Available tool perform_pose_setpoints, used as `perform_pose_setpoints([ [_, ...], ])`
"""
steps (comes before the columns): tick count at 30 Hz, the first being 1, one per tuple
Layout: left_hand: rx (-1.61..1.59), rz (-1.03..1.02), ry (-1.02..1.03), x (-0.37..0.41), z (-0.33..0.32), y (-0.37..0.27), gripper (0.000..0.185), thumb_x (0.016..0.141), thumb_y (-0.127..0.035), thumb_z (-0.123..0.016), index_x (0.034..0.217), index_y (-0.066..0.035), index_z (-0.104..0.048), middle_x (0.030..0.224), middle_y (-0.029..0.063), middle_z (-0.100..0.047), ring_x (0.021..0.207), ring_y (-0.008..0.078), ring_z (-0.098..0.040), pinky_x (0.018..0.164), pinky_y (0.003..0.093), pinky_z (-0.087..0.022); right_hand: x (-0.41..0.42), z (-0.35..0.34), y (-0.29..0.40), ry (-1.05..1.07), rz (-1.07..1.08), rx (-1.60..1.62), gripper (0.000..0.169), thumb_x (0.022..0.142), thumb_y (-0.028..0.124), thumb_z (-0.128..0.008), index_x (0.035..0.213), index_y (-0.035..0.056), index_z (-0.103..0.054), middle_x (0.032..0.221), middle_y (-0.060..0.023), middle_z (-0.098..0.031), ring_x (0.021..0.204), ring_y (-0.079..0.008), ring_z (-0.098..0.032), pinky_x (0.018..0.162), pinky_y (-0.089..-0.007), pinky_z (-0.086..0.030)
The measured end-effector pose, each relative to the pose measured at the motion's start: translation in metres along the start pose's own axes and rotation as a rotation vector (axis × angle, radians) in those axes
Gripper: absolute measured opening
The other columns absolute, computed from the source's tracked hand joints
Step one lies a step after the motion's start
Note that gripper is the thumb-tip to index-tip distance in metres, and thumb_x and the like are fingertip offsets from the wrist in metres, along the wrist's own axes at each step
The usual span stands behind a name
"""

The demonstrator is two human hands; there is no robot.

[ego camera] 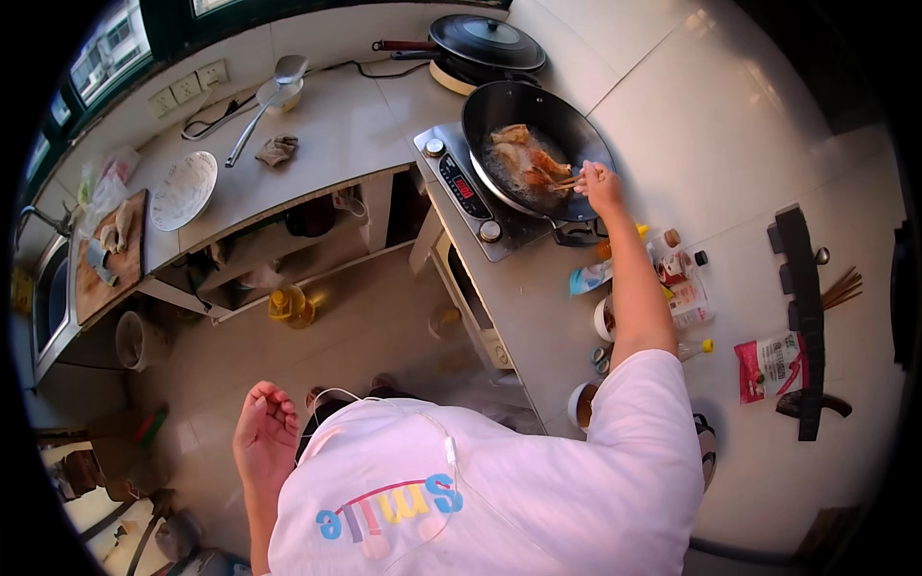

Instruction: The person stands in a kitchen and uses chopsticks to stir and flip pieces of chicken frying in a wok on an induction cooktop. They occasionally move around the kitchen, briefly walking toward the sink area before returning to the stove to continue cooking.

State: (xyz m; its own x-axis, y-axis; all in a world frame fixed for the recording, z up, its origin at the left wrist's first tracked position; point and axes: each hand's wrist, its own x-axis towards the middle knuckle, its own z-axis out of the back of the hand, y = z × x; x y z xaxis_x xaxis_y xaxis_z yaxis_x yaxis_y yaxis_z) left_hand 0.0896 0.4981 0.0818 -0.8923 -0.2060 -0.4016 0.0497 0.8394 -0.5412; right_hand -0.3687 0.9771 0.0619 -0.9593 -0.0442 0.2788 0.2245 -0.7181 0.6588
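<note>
My right hand point(599, 189) is closed on a pair of wooden chopsticks point(567, 184), whose tips touch browned pieces of meat point(529, 158) bubbling in oil. The meat lies in a black wok point(497, 101) on an induction cooker point(461, 189) with a lit red display. My left hand point(268, 417) hangs beside my body over the floor, fingers loosely curled, holding nothing. On the counter to the left stand a white plate point(184, 191), a metal spatula point(248, 133) resting across a bowl point(281, 96), and a crumpled cloth point(277, 150).
A wooden cutting board point(130, 259) at far left holds raw meat pieces point(117, 229) and a cleaver point(100, 262). A lidded black pan point(488, 43) sits behind the wok. Seasoning bottles point(684, 295), scissors point(599, 356) and bowls point(580, 405) stand along the right counter. An oil jug point(290, 307) is on the floor.
</note>
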Motion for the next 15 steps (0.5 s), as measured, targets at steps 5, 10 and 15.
perform_pose_setpoints([
  [5, -0.007, 0.011, 0.037, 0.008, 0.000, 0.003, 0.017, 0.090, -0.015, -0.048, 0.104, -0.006, -0.051, 0.094, 0.0044, -0.055, 0.084, 0.0131, -0.054, 0.072, 0.0230, -0.048, -0.002, 0.032, 0.052, -0.022, -0.309, 0.235, 0.041, 0.093, 0.036, -0.044, 0.084, -0.0029, -0.054, 0.068, -0.0152, -0.062, 0.056, -0.0220, -0.066, 0.049, -0.0276, -0.053],
  [10, -0.005, 0.020, 0.066, 0.015, -0.002, 0.002, 0.017, 0.090, -0.015, -0.048, 0.105, -0.006, -0.051, 0.094, 0.0042, -0.055, 0.084, 0.0127, -0.053, 0.072, 0.0228, -0.048, 0.001, 0.067, 0.030, -0.120, -0.655, 0.594, 0.044, 0.097, 0.034, -0.034, 0.097, -0.0089, -0.046, 0.089, -0.0262, -0.059, 0.076, -0.0340, -0.067, 0.061, -0.0369, -0.057],
  [15, -0.012, 0.022, 0.085, 0.018, -0.001, -0.004, 0.017, 0.091, -0.015, -0.047, 0.105, -0.006, -0.051, 0.094, 0.0037, -0.055, 0.084, 0.0124, -0.053, 0.072, 0.0225, -0.047, -0.019, 0.088, -0.011, -0.326, -0.833, 0.914, 0.048, 0.098, 0.036, -0.029, 0.100, -0.0101, -0.043, 0.099, -0.0293, -0.055, 0.089, -0.0379, -0.064, 0.073, -0.0420, -0.057],
])
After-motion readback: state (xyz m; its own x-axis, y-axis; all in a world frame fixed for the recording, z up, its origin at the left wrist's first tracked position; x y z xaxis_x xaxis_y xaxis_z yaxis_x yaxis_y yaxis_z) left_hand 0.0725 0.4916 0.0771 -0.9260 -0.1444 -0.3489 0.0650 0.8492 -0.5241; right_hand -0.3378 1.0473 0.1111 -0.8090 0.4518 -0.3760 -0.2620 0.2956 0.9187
